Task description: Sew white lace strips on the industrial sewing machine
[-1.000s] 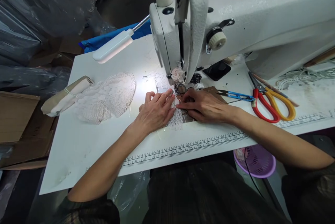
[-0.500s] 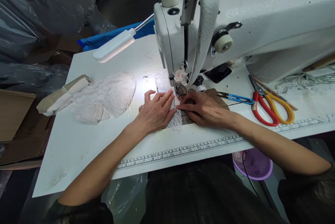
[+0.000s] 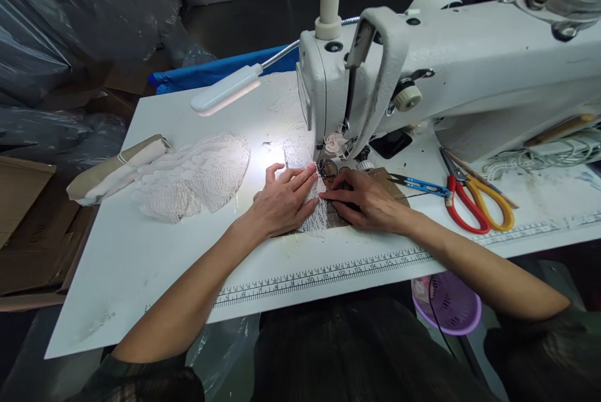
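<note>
Needle area under the sewing machine (image 3: pixel 422 76) head is hard to make out, blocked by the fingers and a small rosette. Lace strip (image 3: pixel 313 217) lies on the table (image 3: pixel 141 264) in front of the needle, mostly covered by both hands. Left hand (image 3: pixel 282 201) lies flat, fingers spread, pressing the lace. Right hand (image 3: pixel 369 201) presses just beside it with fingertips; nothing clenched. Scissors (image 3: pixel 474 201) sit well apart to the right. Versus earlier: hands unchanged, camera view shifted up.

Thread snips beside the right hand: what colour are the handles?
Blue, on the thread snips, seen in the head view.
</note>
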Demonstrator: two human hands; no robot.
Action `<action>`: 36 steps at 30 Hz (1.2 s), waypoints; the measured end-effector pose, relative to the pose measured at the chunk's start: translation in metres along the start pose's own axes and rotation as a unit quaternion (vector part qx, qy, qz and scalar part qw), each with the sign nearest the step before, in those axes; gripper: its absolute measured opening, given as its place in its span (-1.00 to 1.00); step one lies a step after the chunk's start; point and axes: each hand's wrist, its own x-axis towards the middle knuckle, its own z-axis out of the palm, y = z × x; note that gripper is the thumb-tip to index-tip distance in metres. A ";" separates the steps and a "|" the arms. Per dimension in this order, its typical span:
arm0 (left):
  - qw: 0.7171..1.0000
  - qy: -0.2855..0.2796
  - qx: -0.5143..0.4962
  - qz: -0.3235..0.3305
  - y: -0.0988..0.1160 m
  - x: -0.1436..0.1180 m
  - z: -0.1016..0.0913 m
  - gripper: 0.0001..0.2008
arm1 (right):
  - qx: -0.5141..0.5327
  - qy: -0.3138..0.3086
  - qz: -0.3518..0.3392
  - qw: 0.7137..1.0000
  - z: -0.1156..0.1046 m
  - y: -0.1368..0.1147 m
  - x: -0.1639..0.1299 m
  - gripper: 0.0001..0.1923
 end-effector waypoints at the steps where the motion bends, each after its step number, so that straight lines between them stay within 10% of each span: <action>1: 1.000 0.001 -0.005 0.001 -0.001 0.000 0.000 -0.54 | 0.004 0.000 0.002 1.000 0.000 0.000 0.000 -0.71; 36: 1.000 -0.013 0.007 -0.015 0.006 0.003 -0.004 -0.53 | 0.013 0.005 0.012 1.000 0.002 0.001 -0.002 -0.70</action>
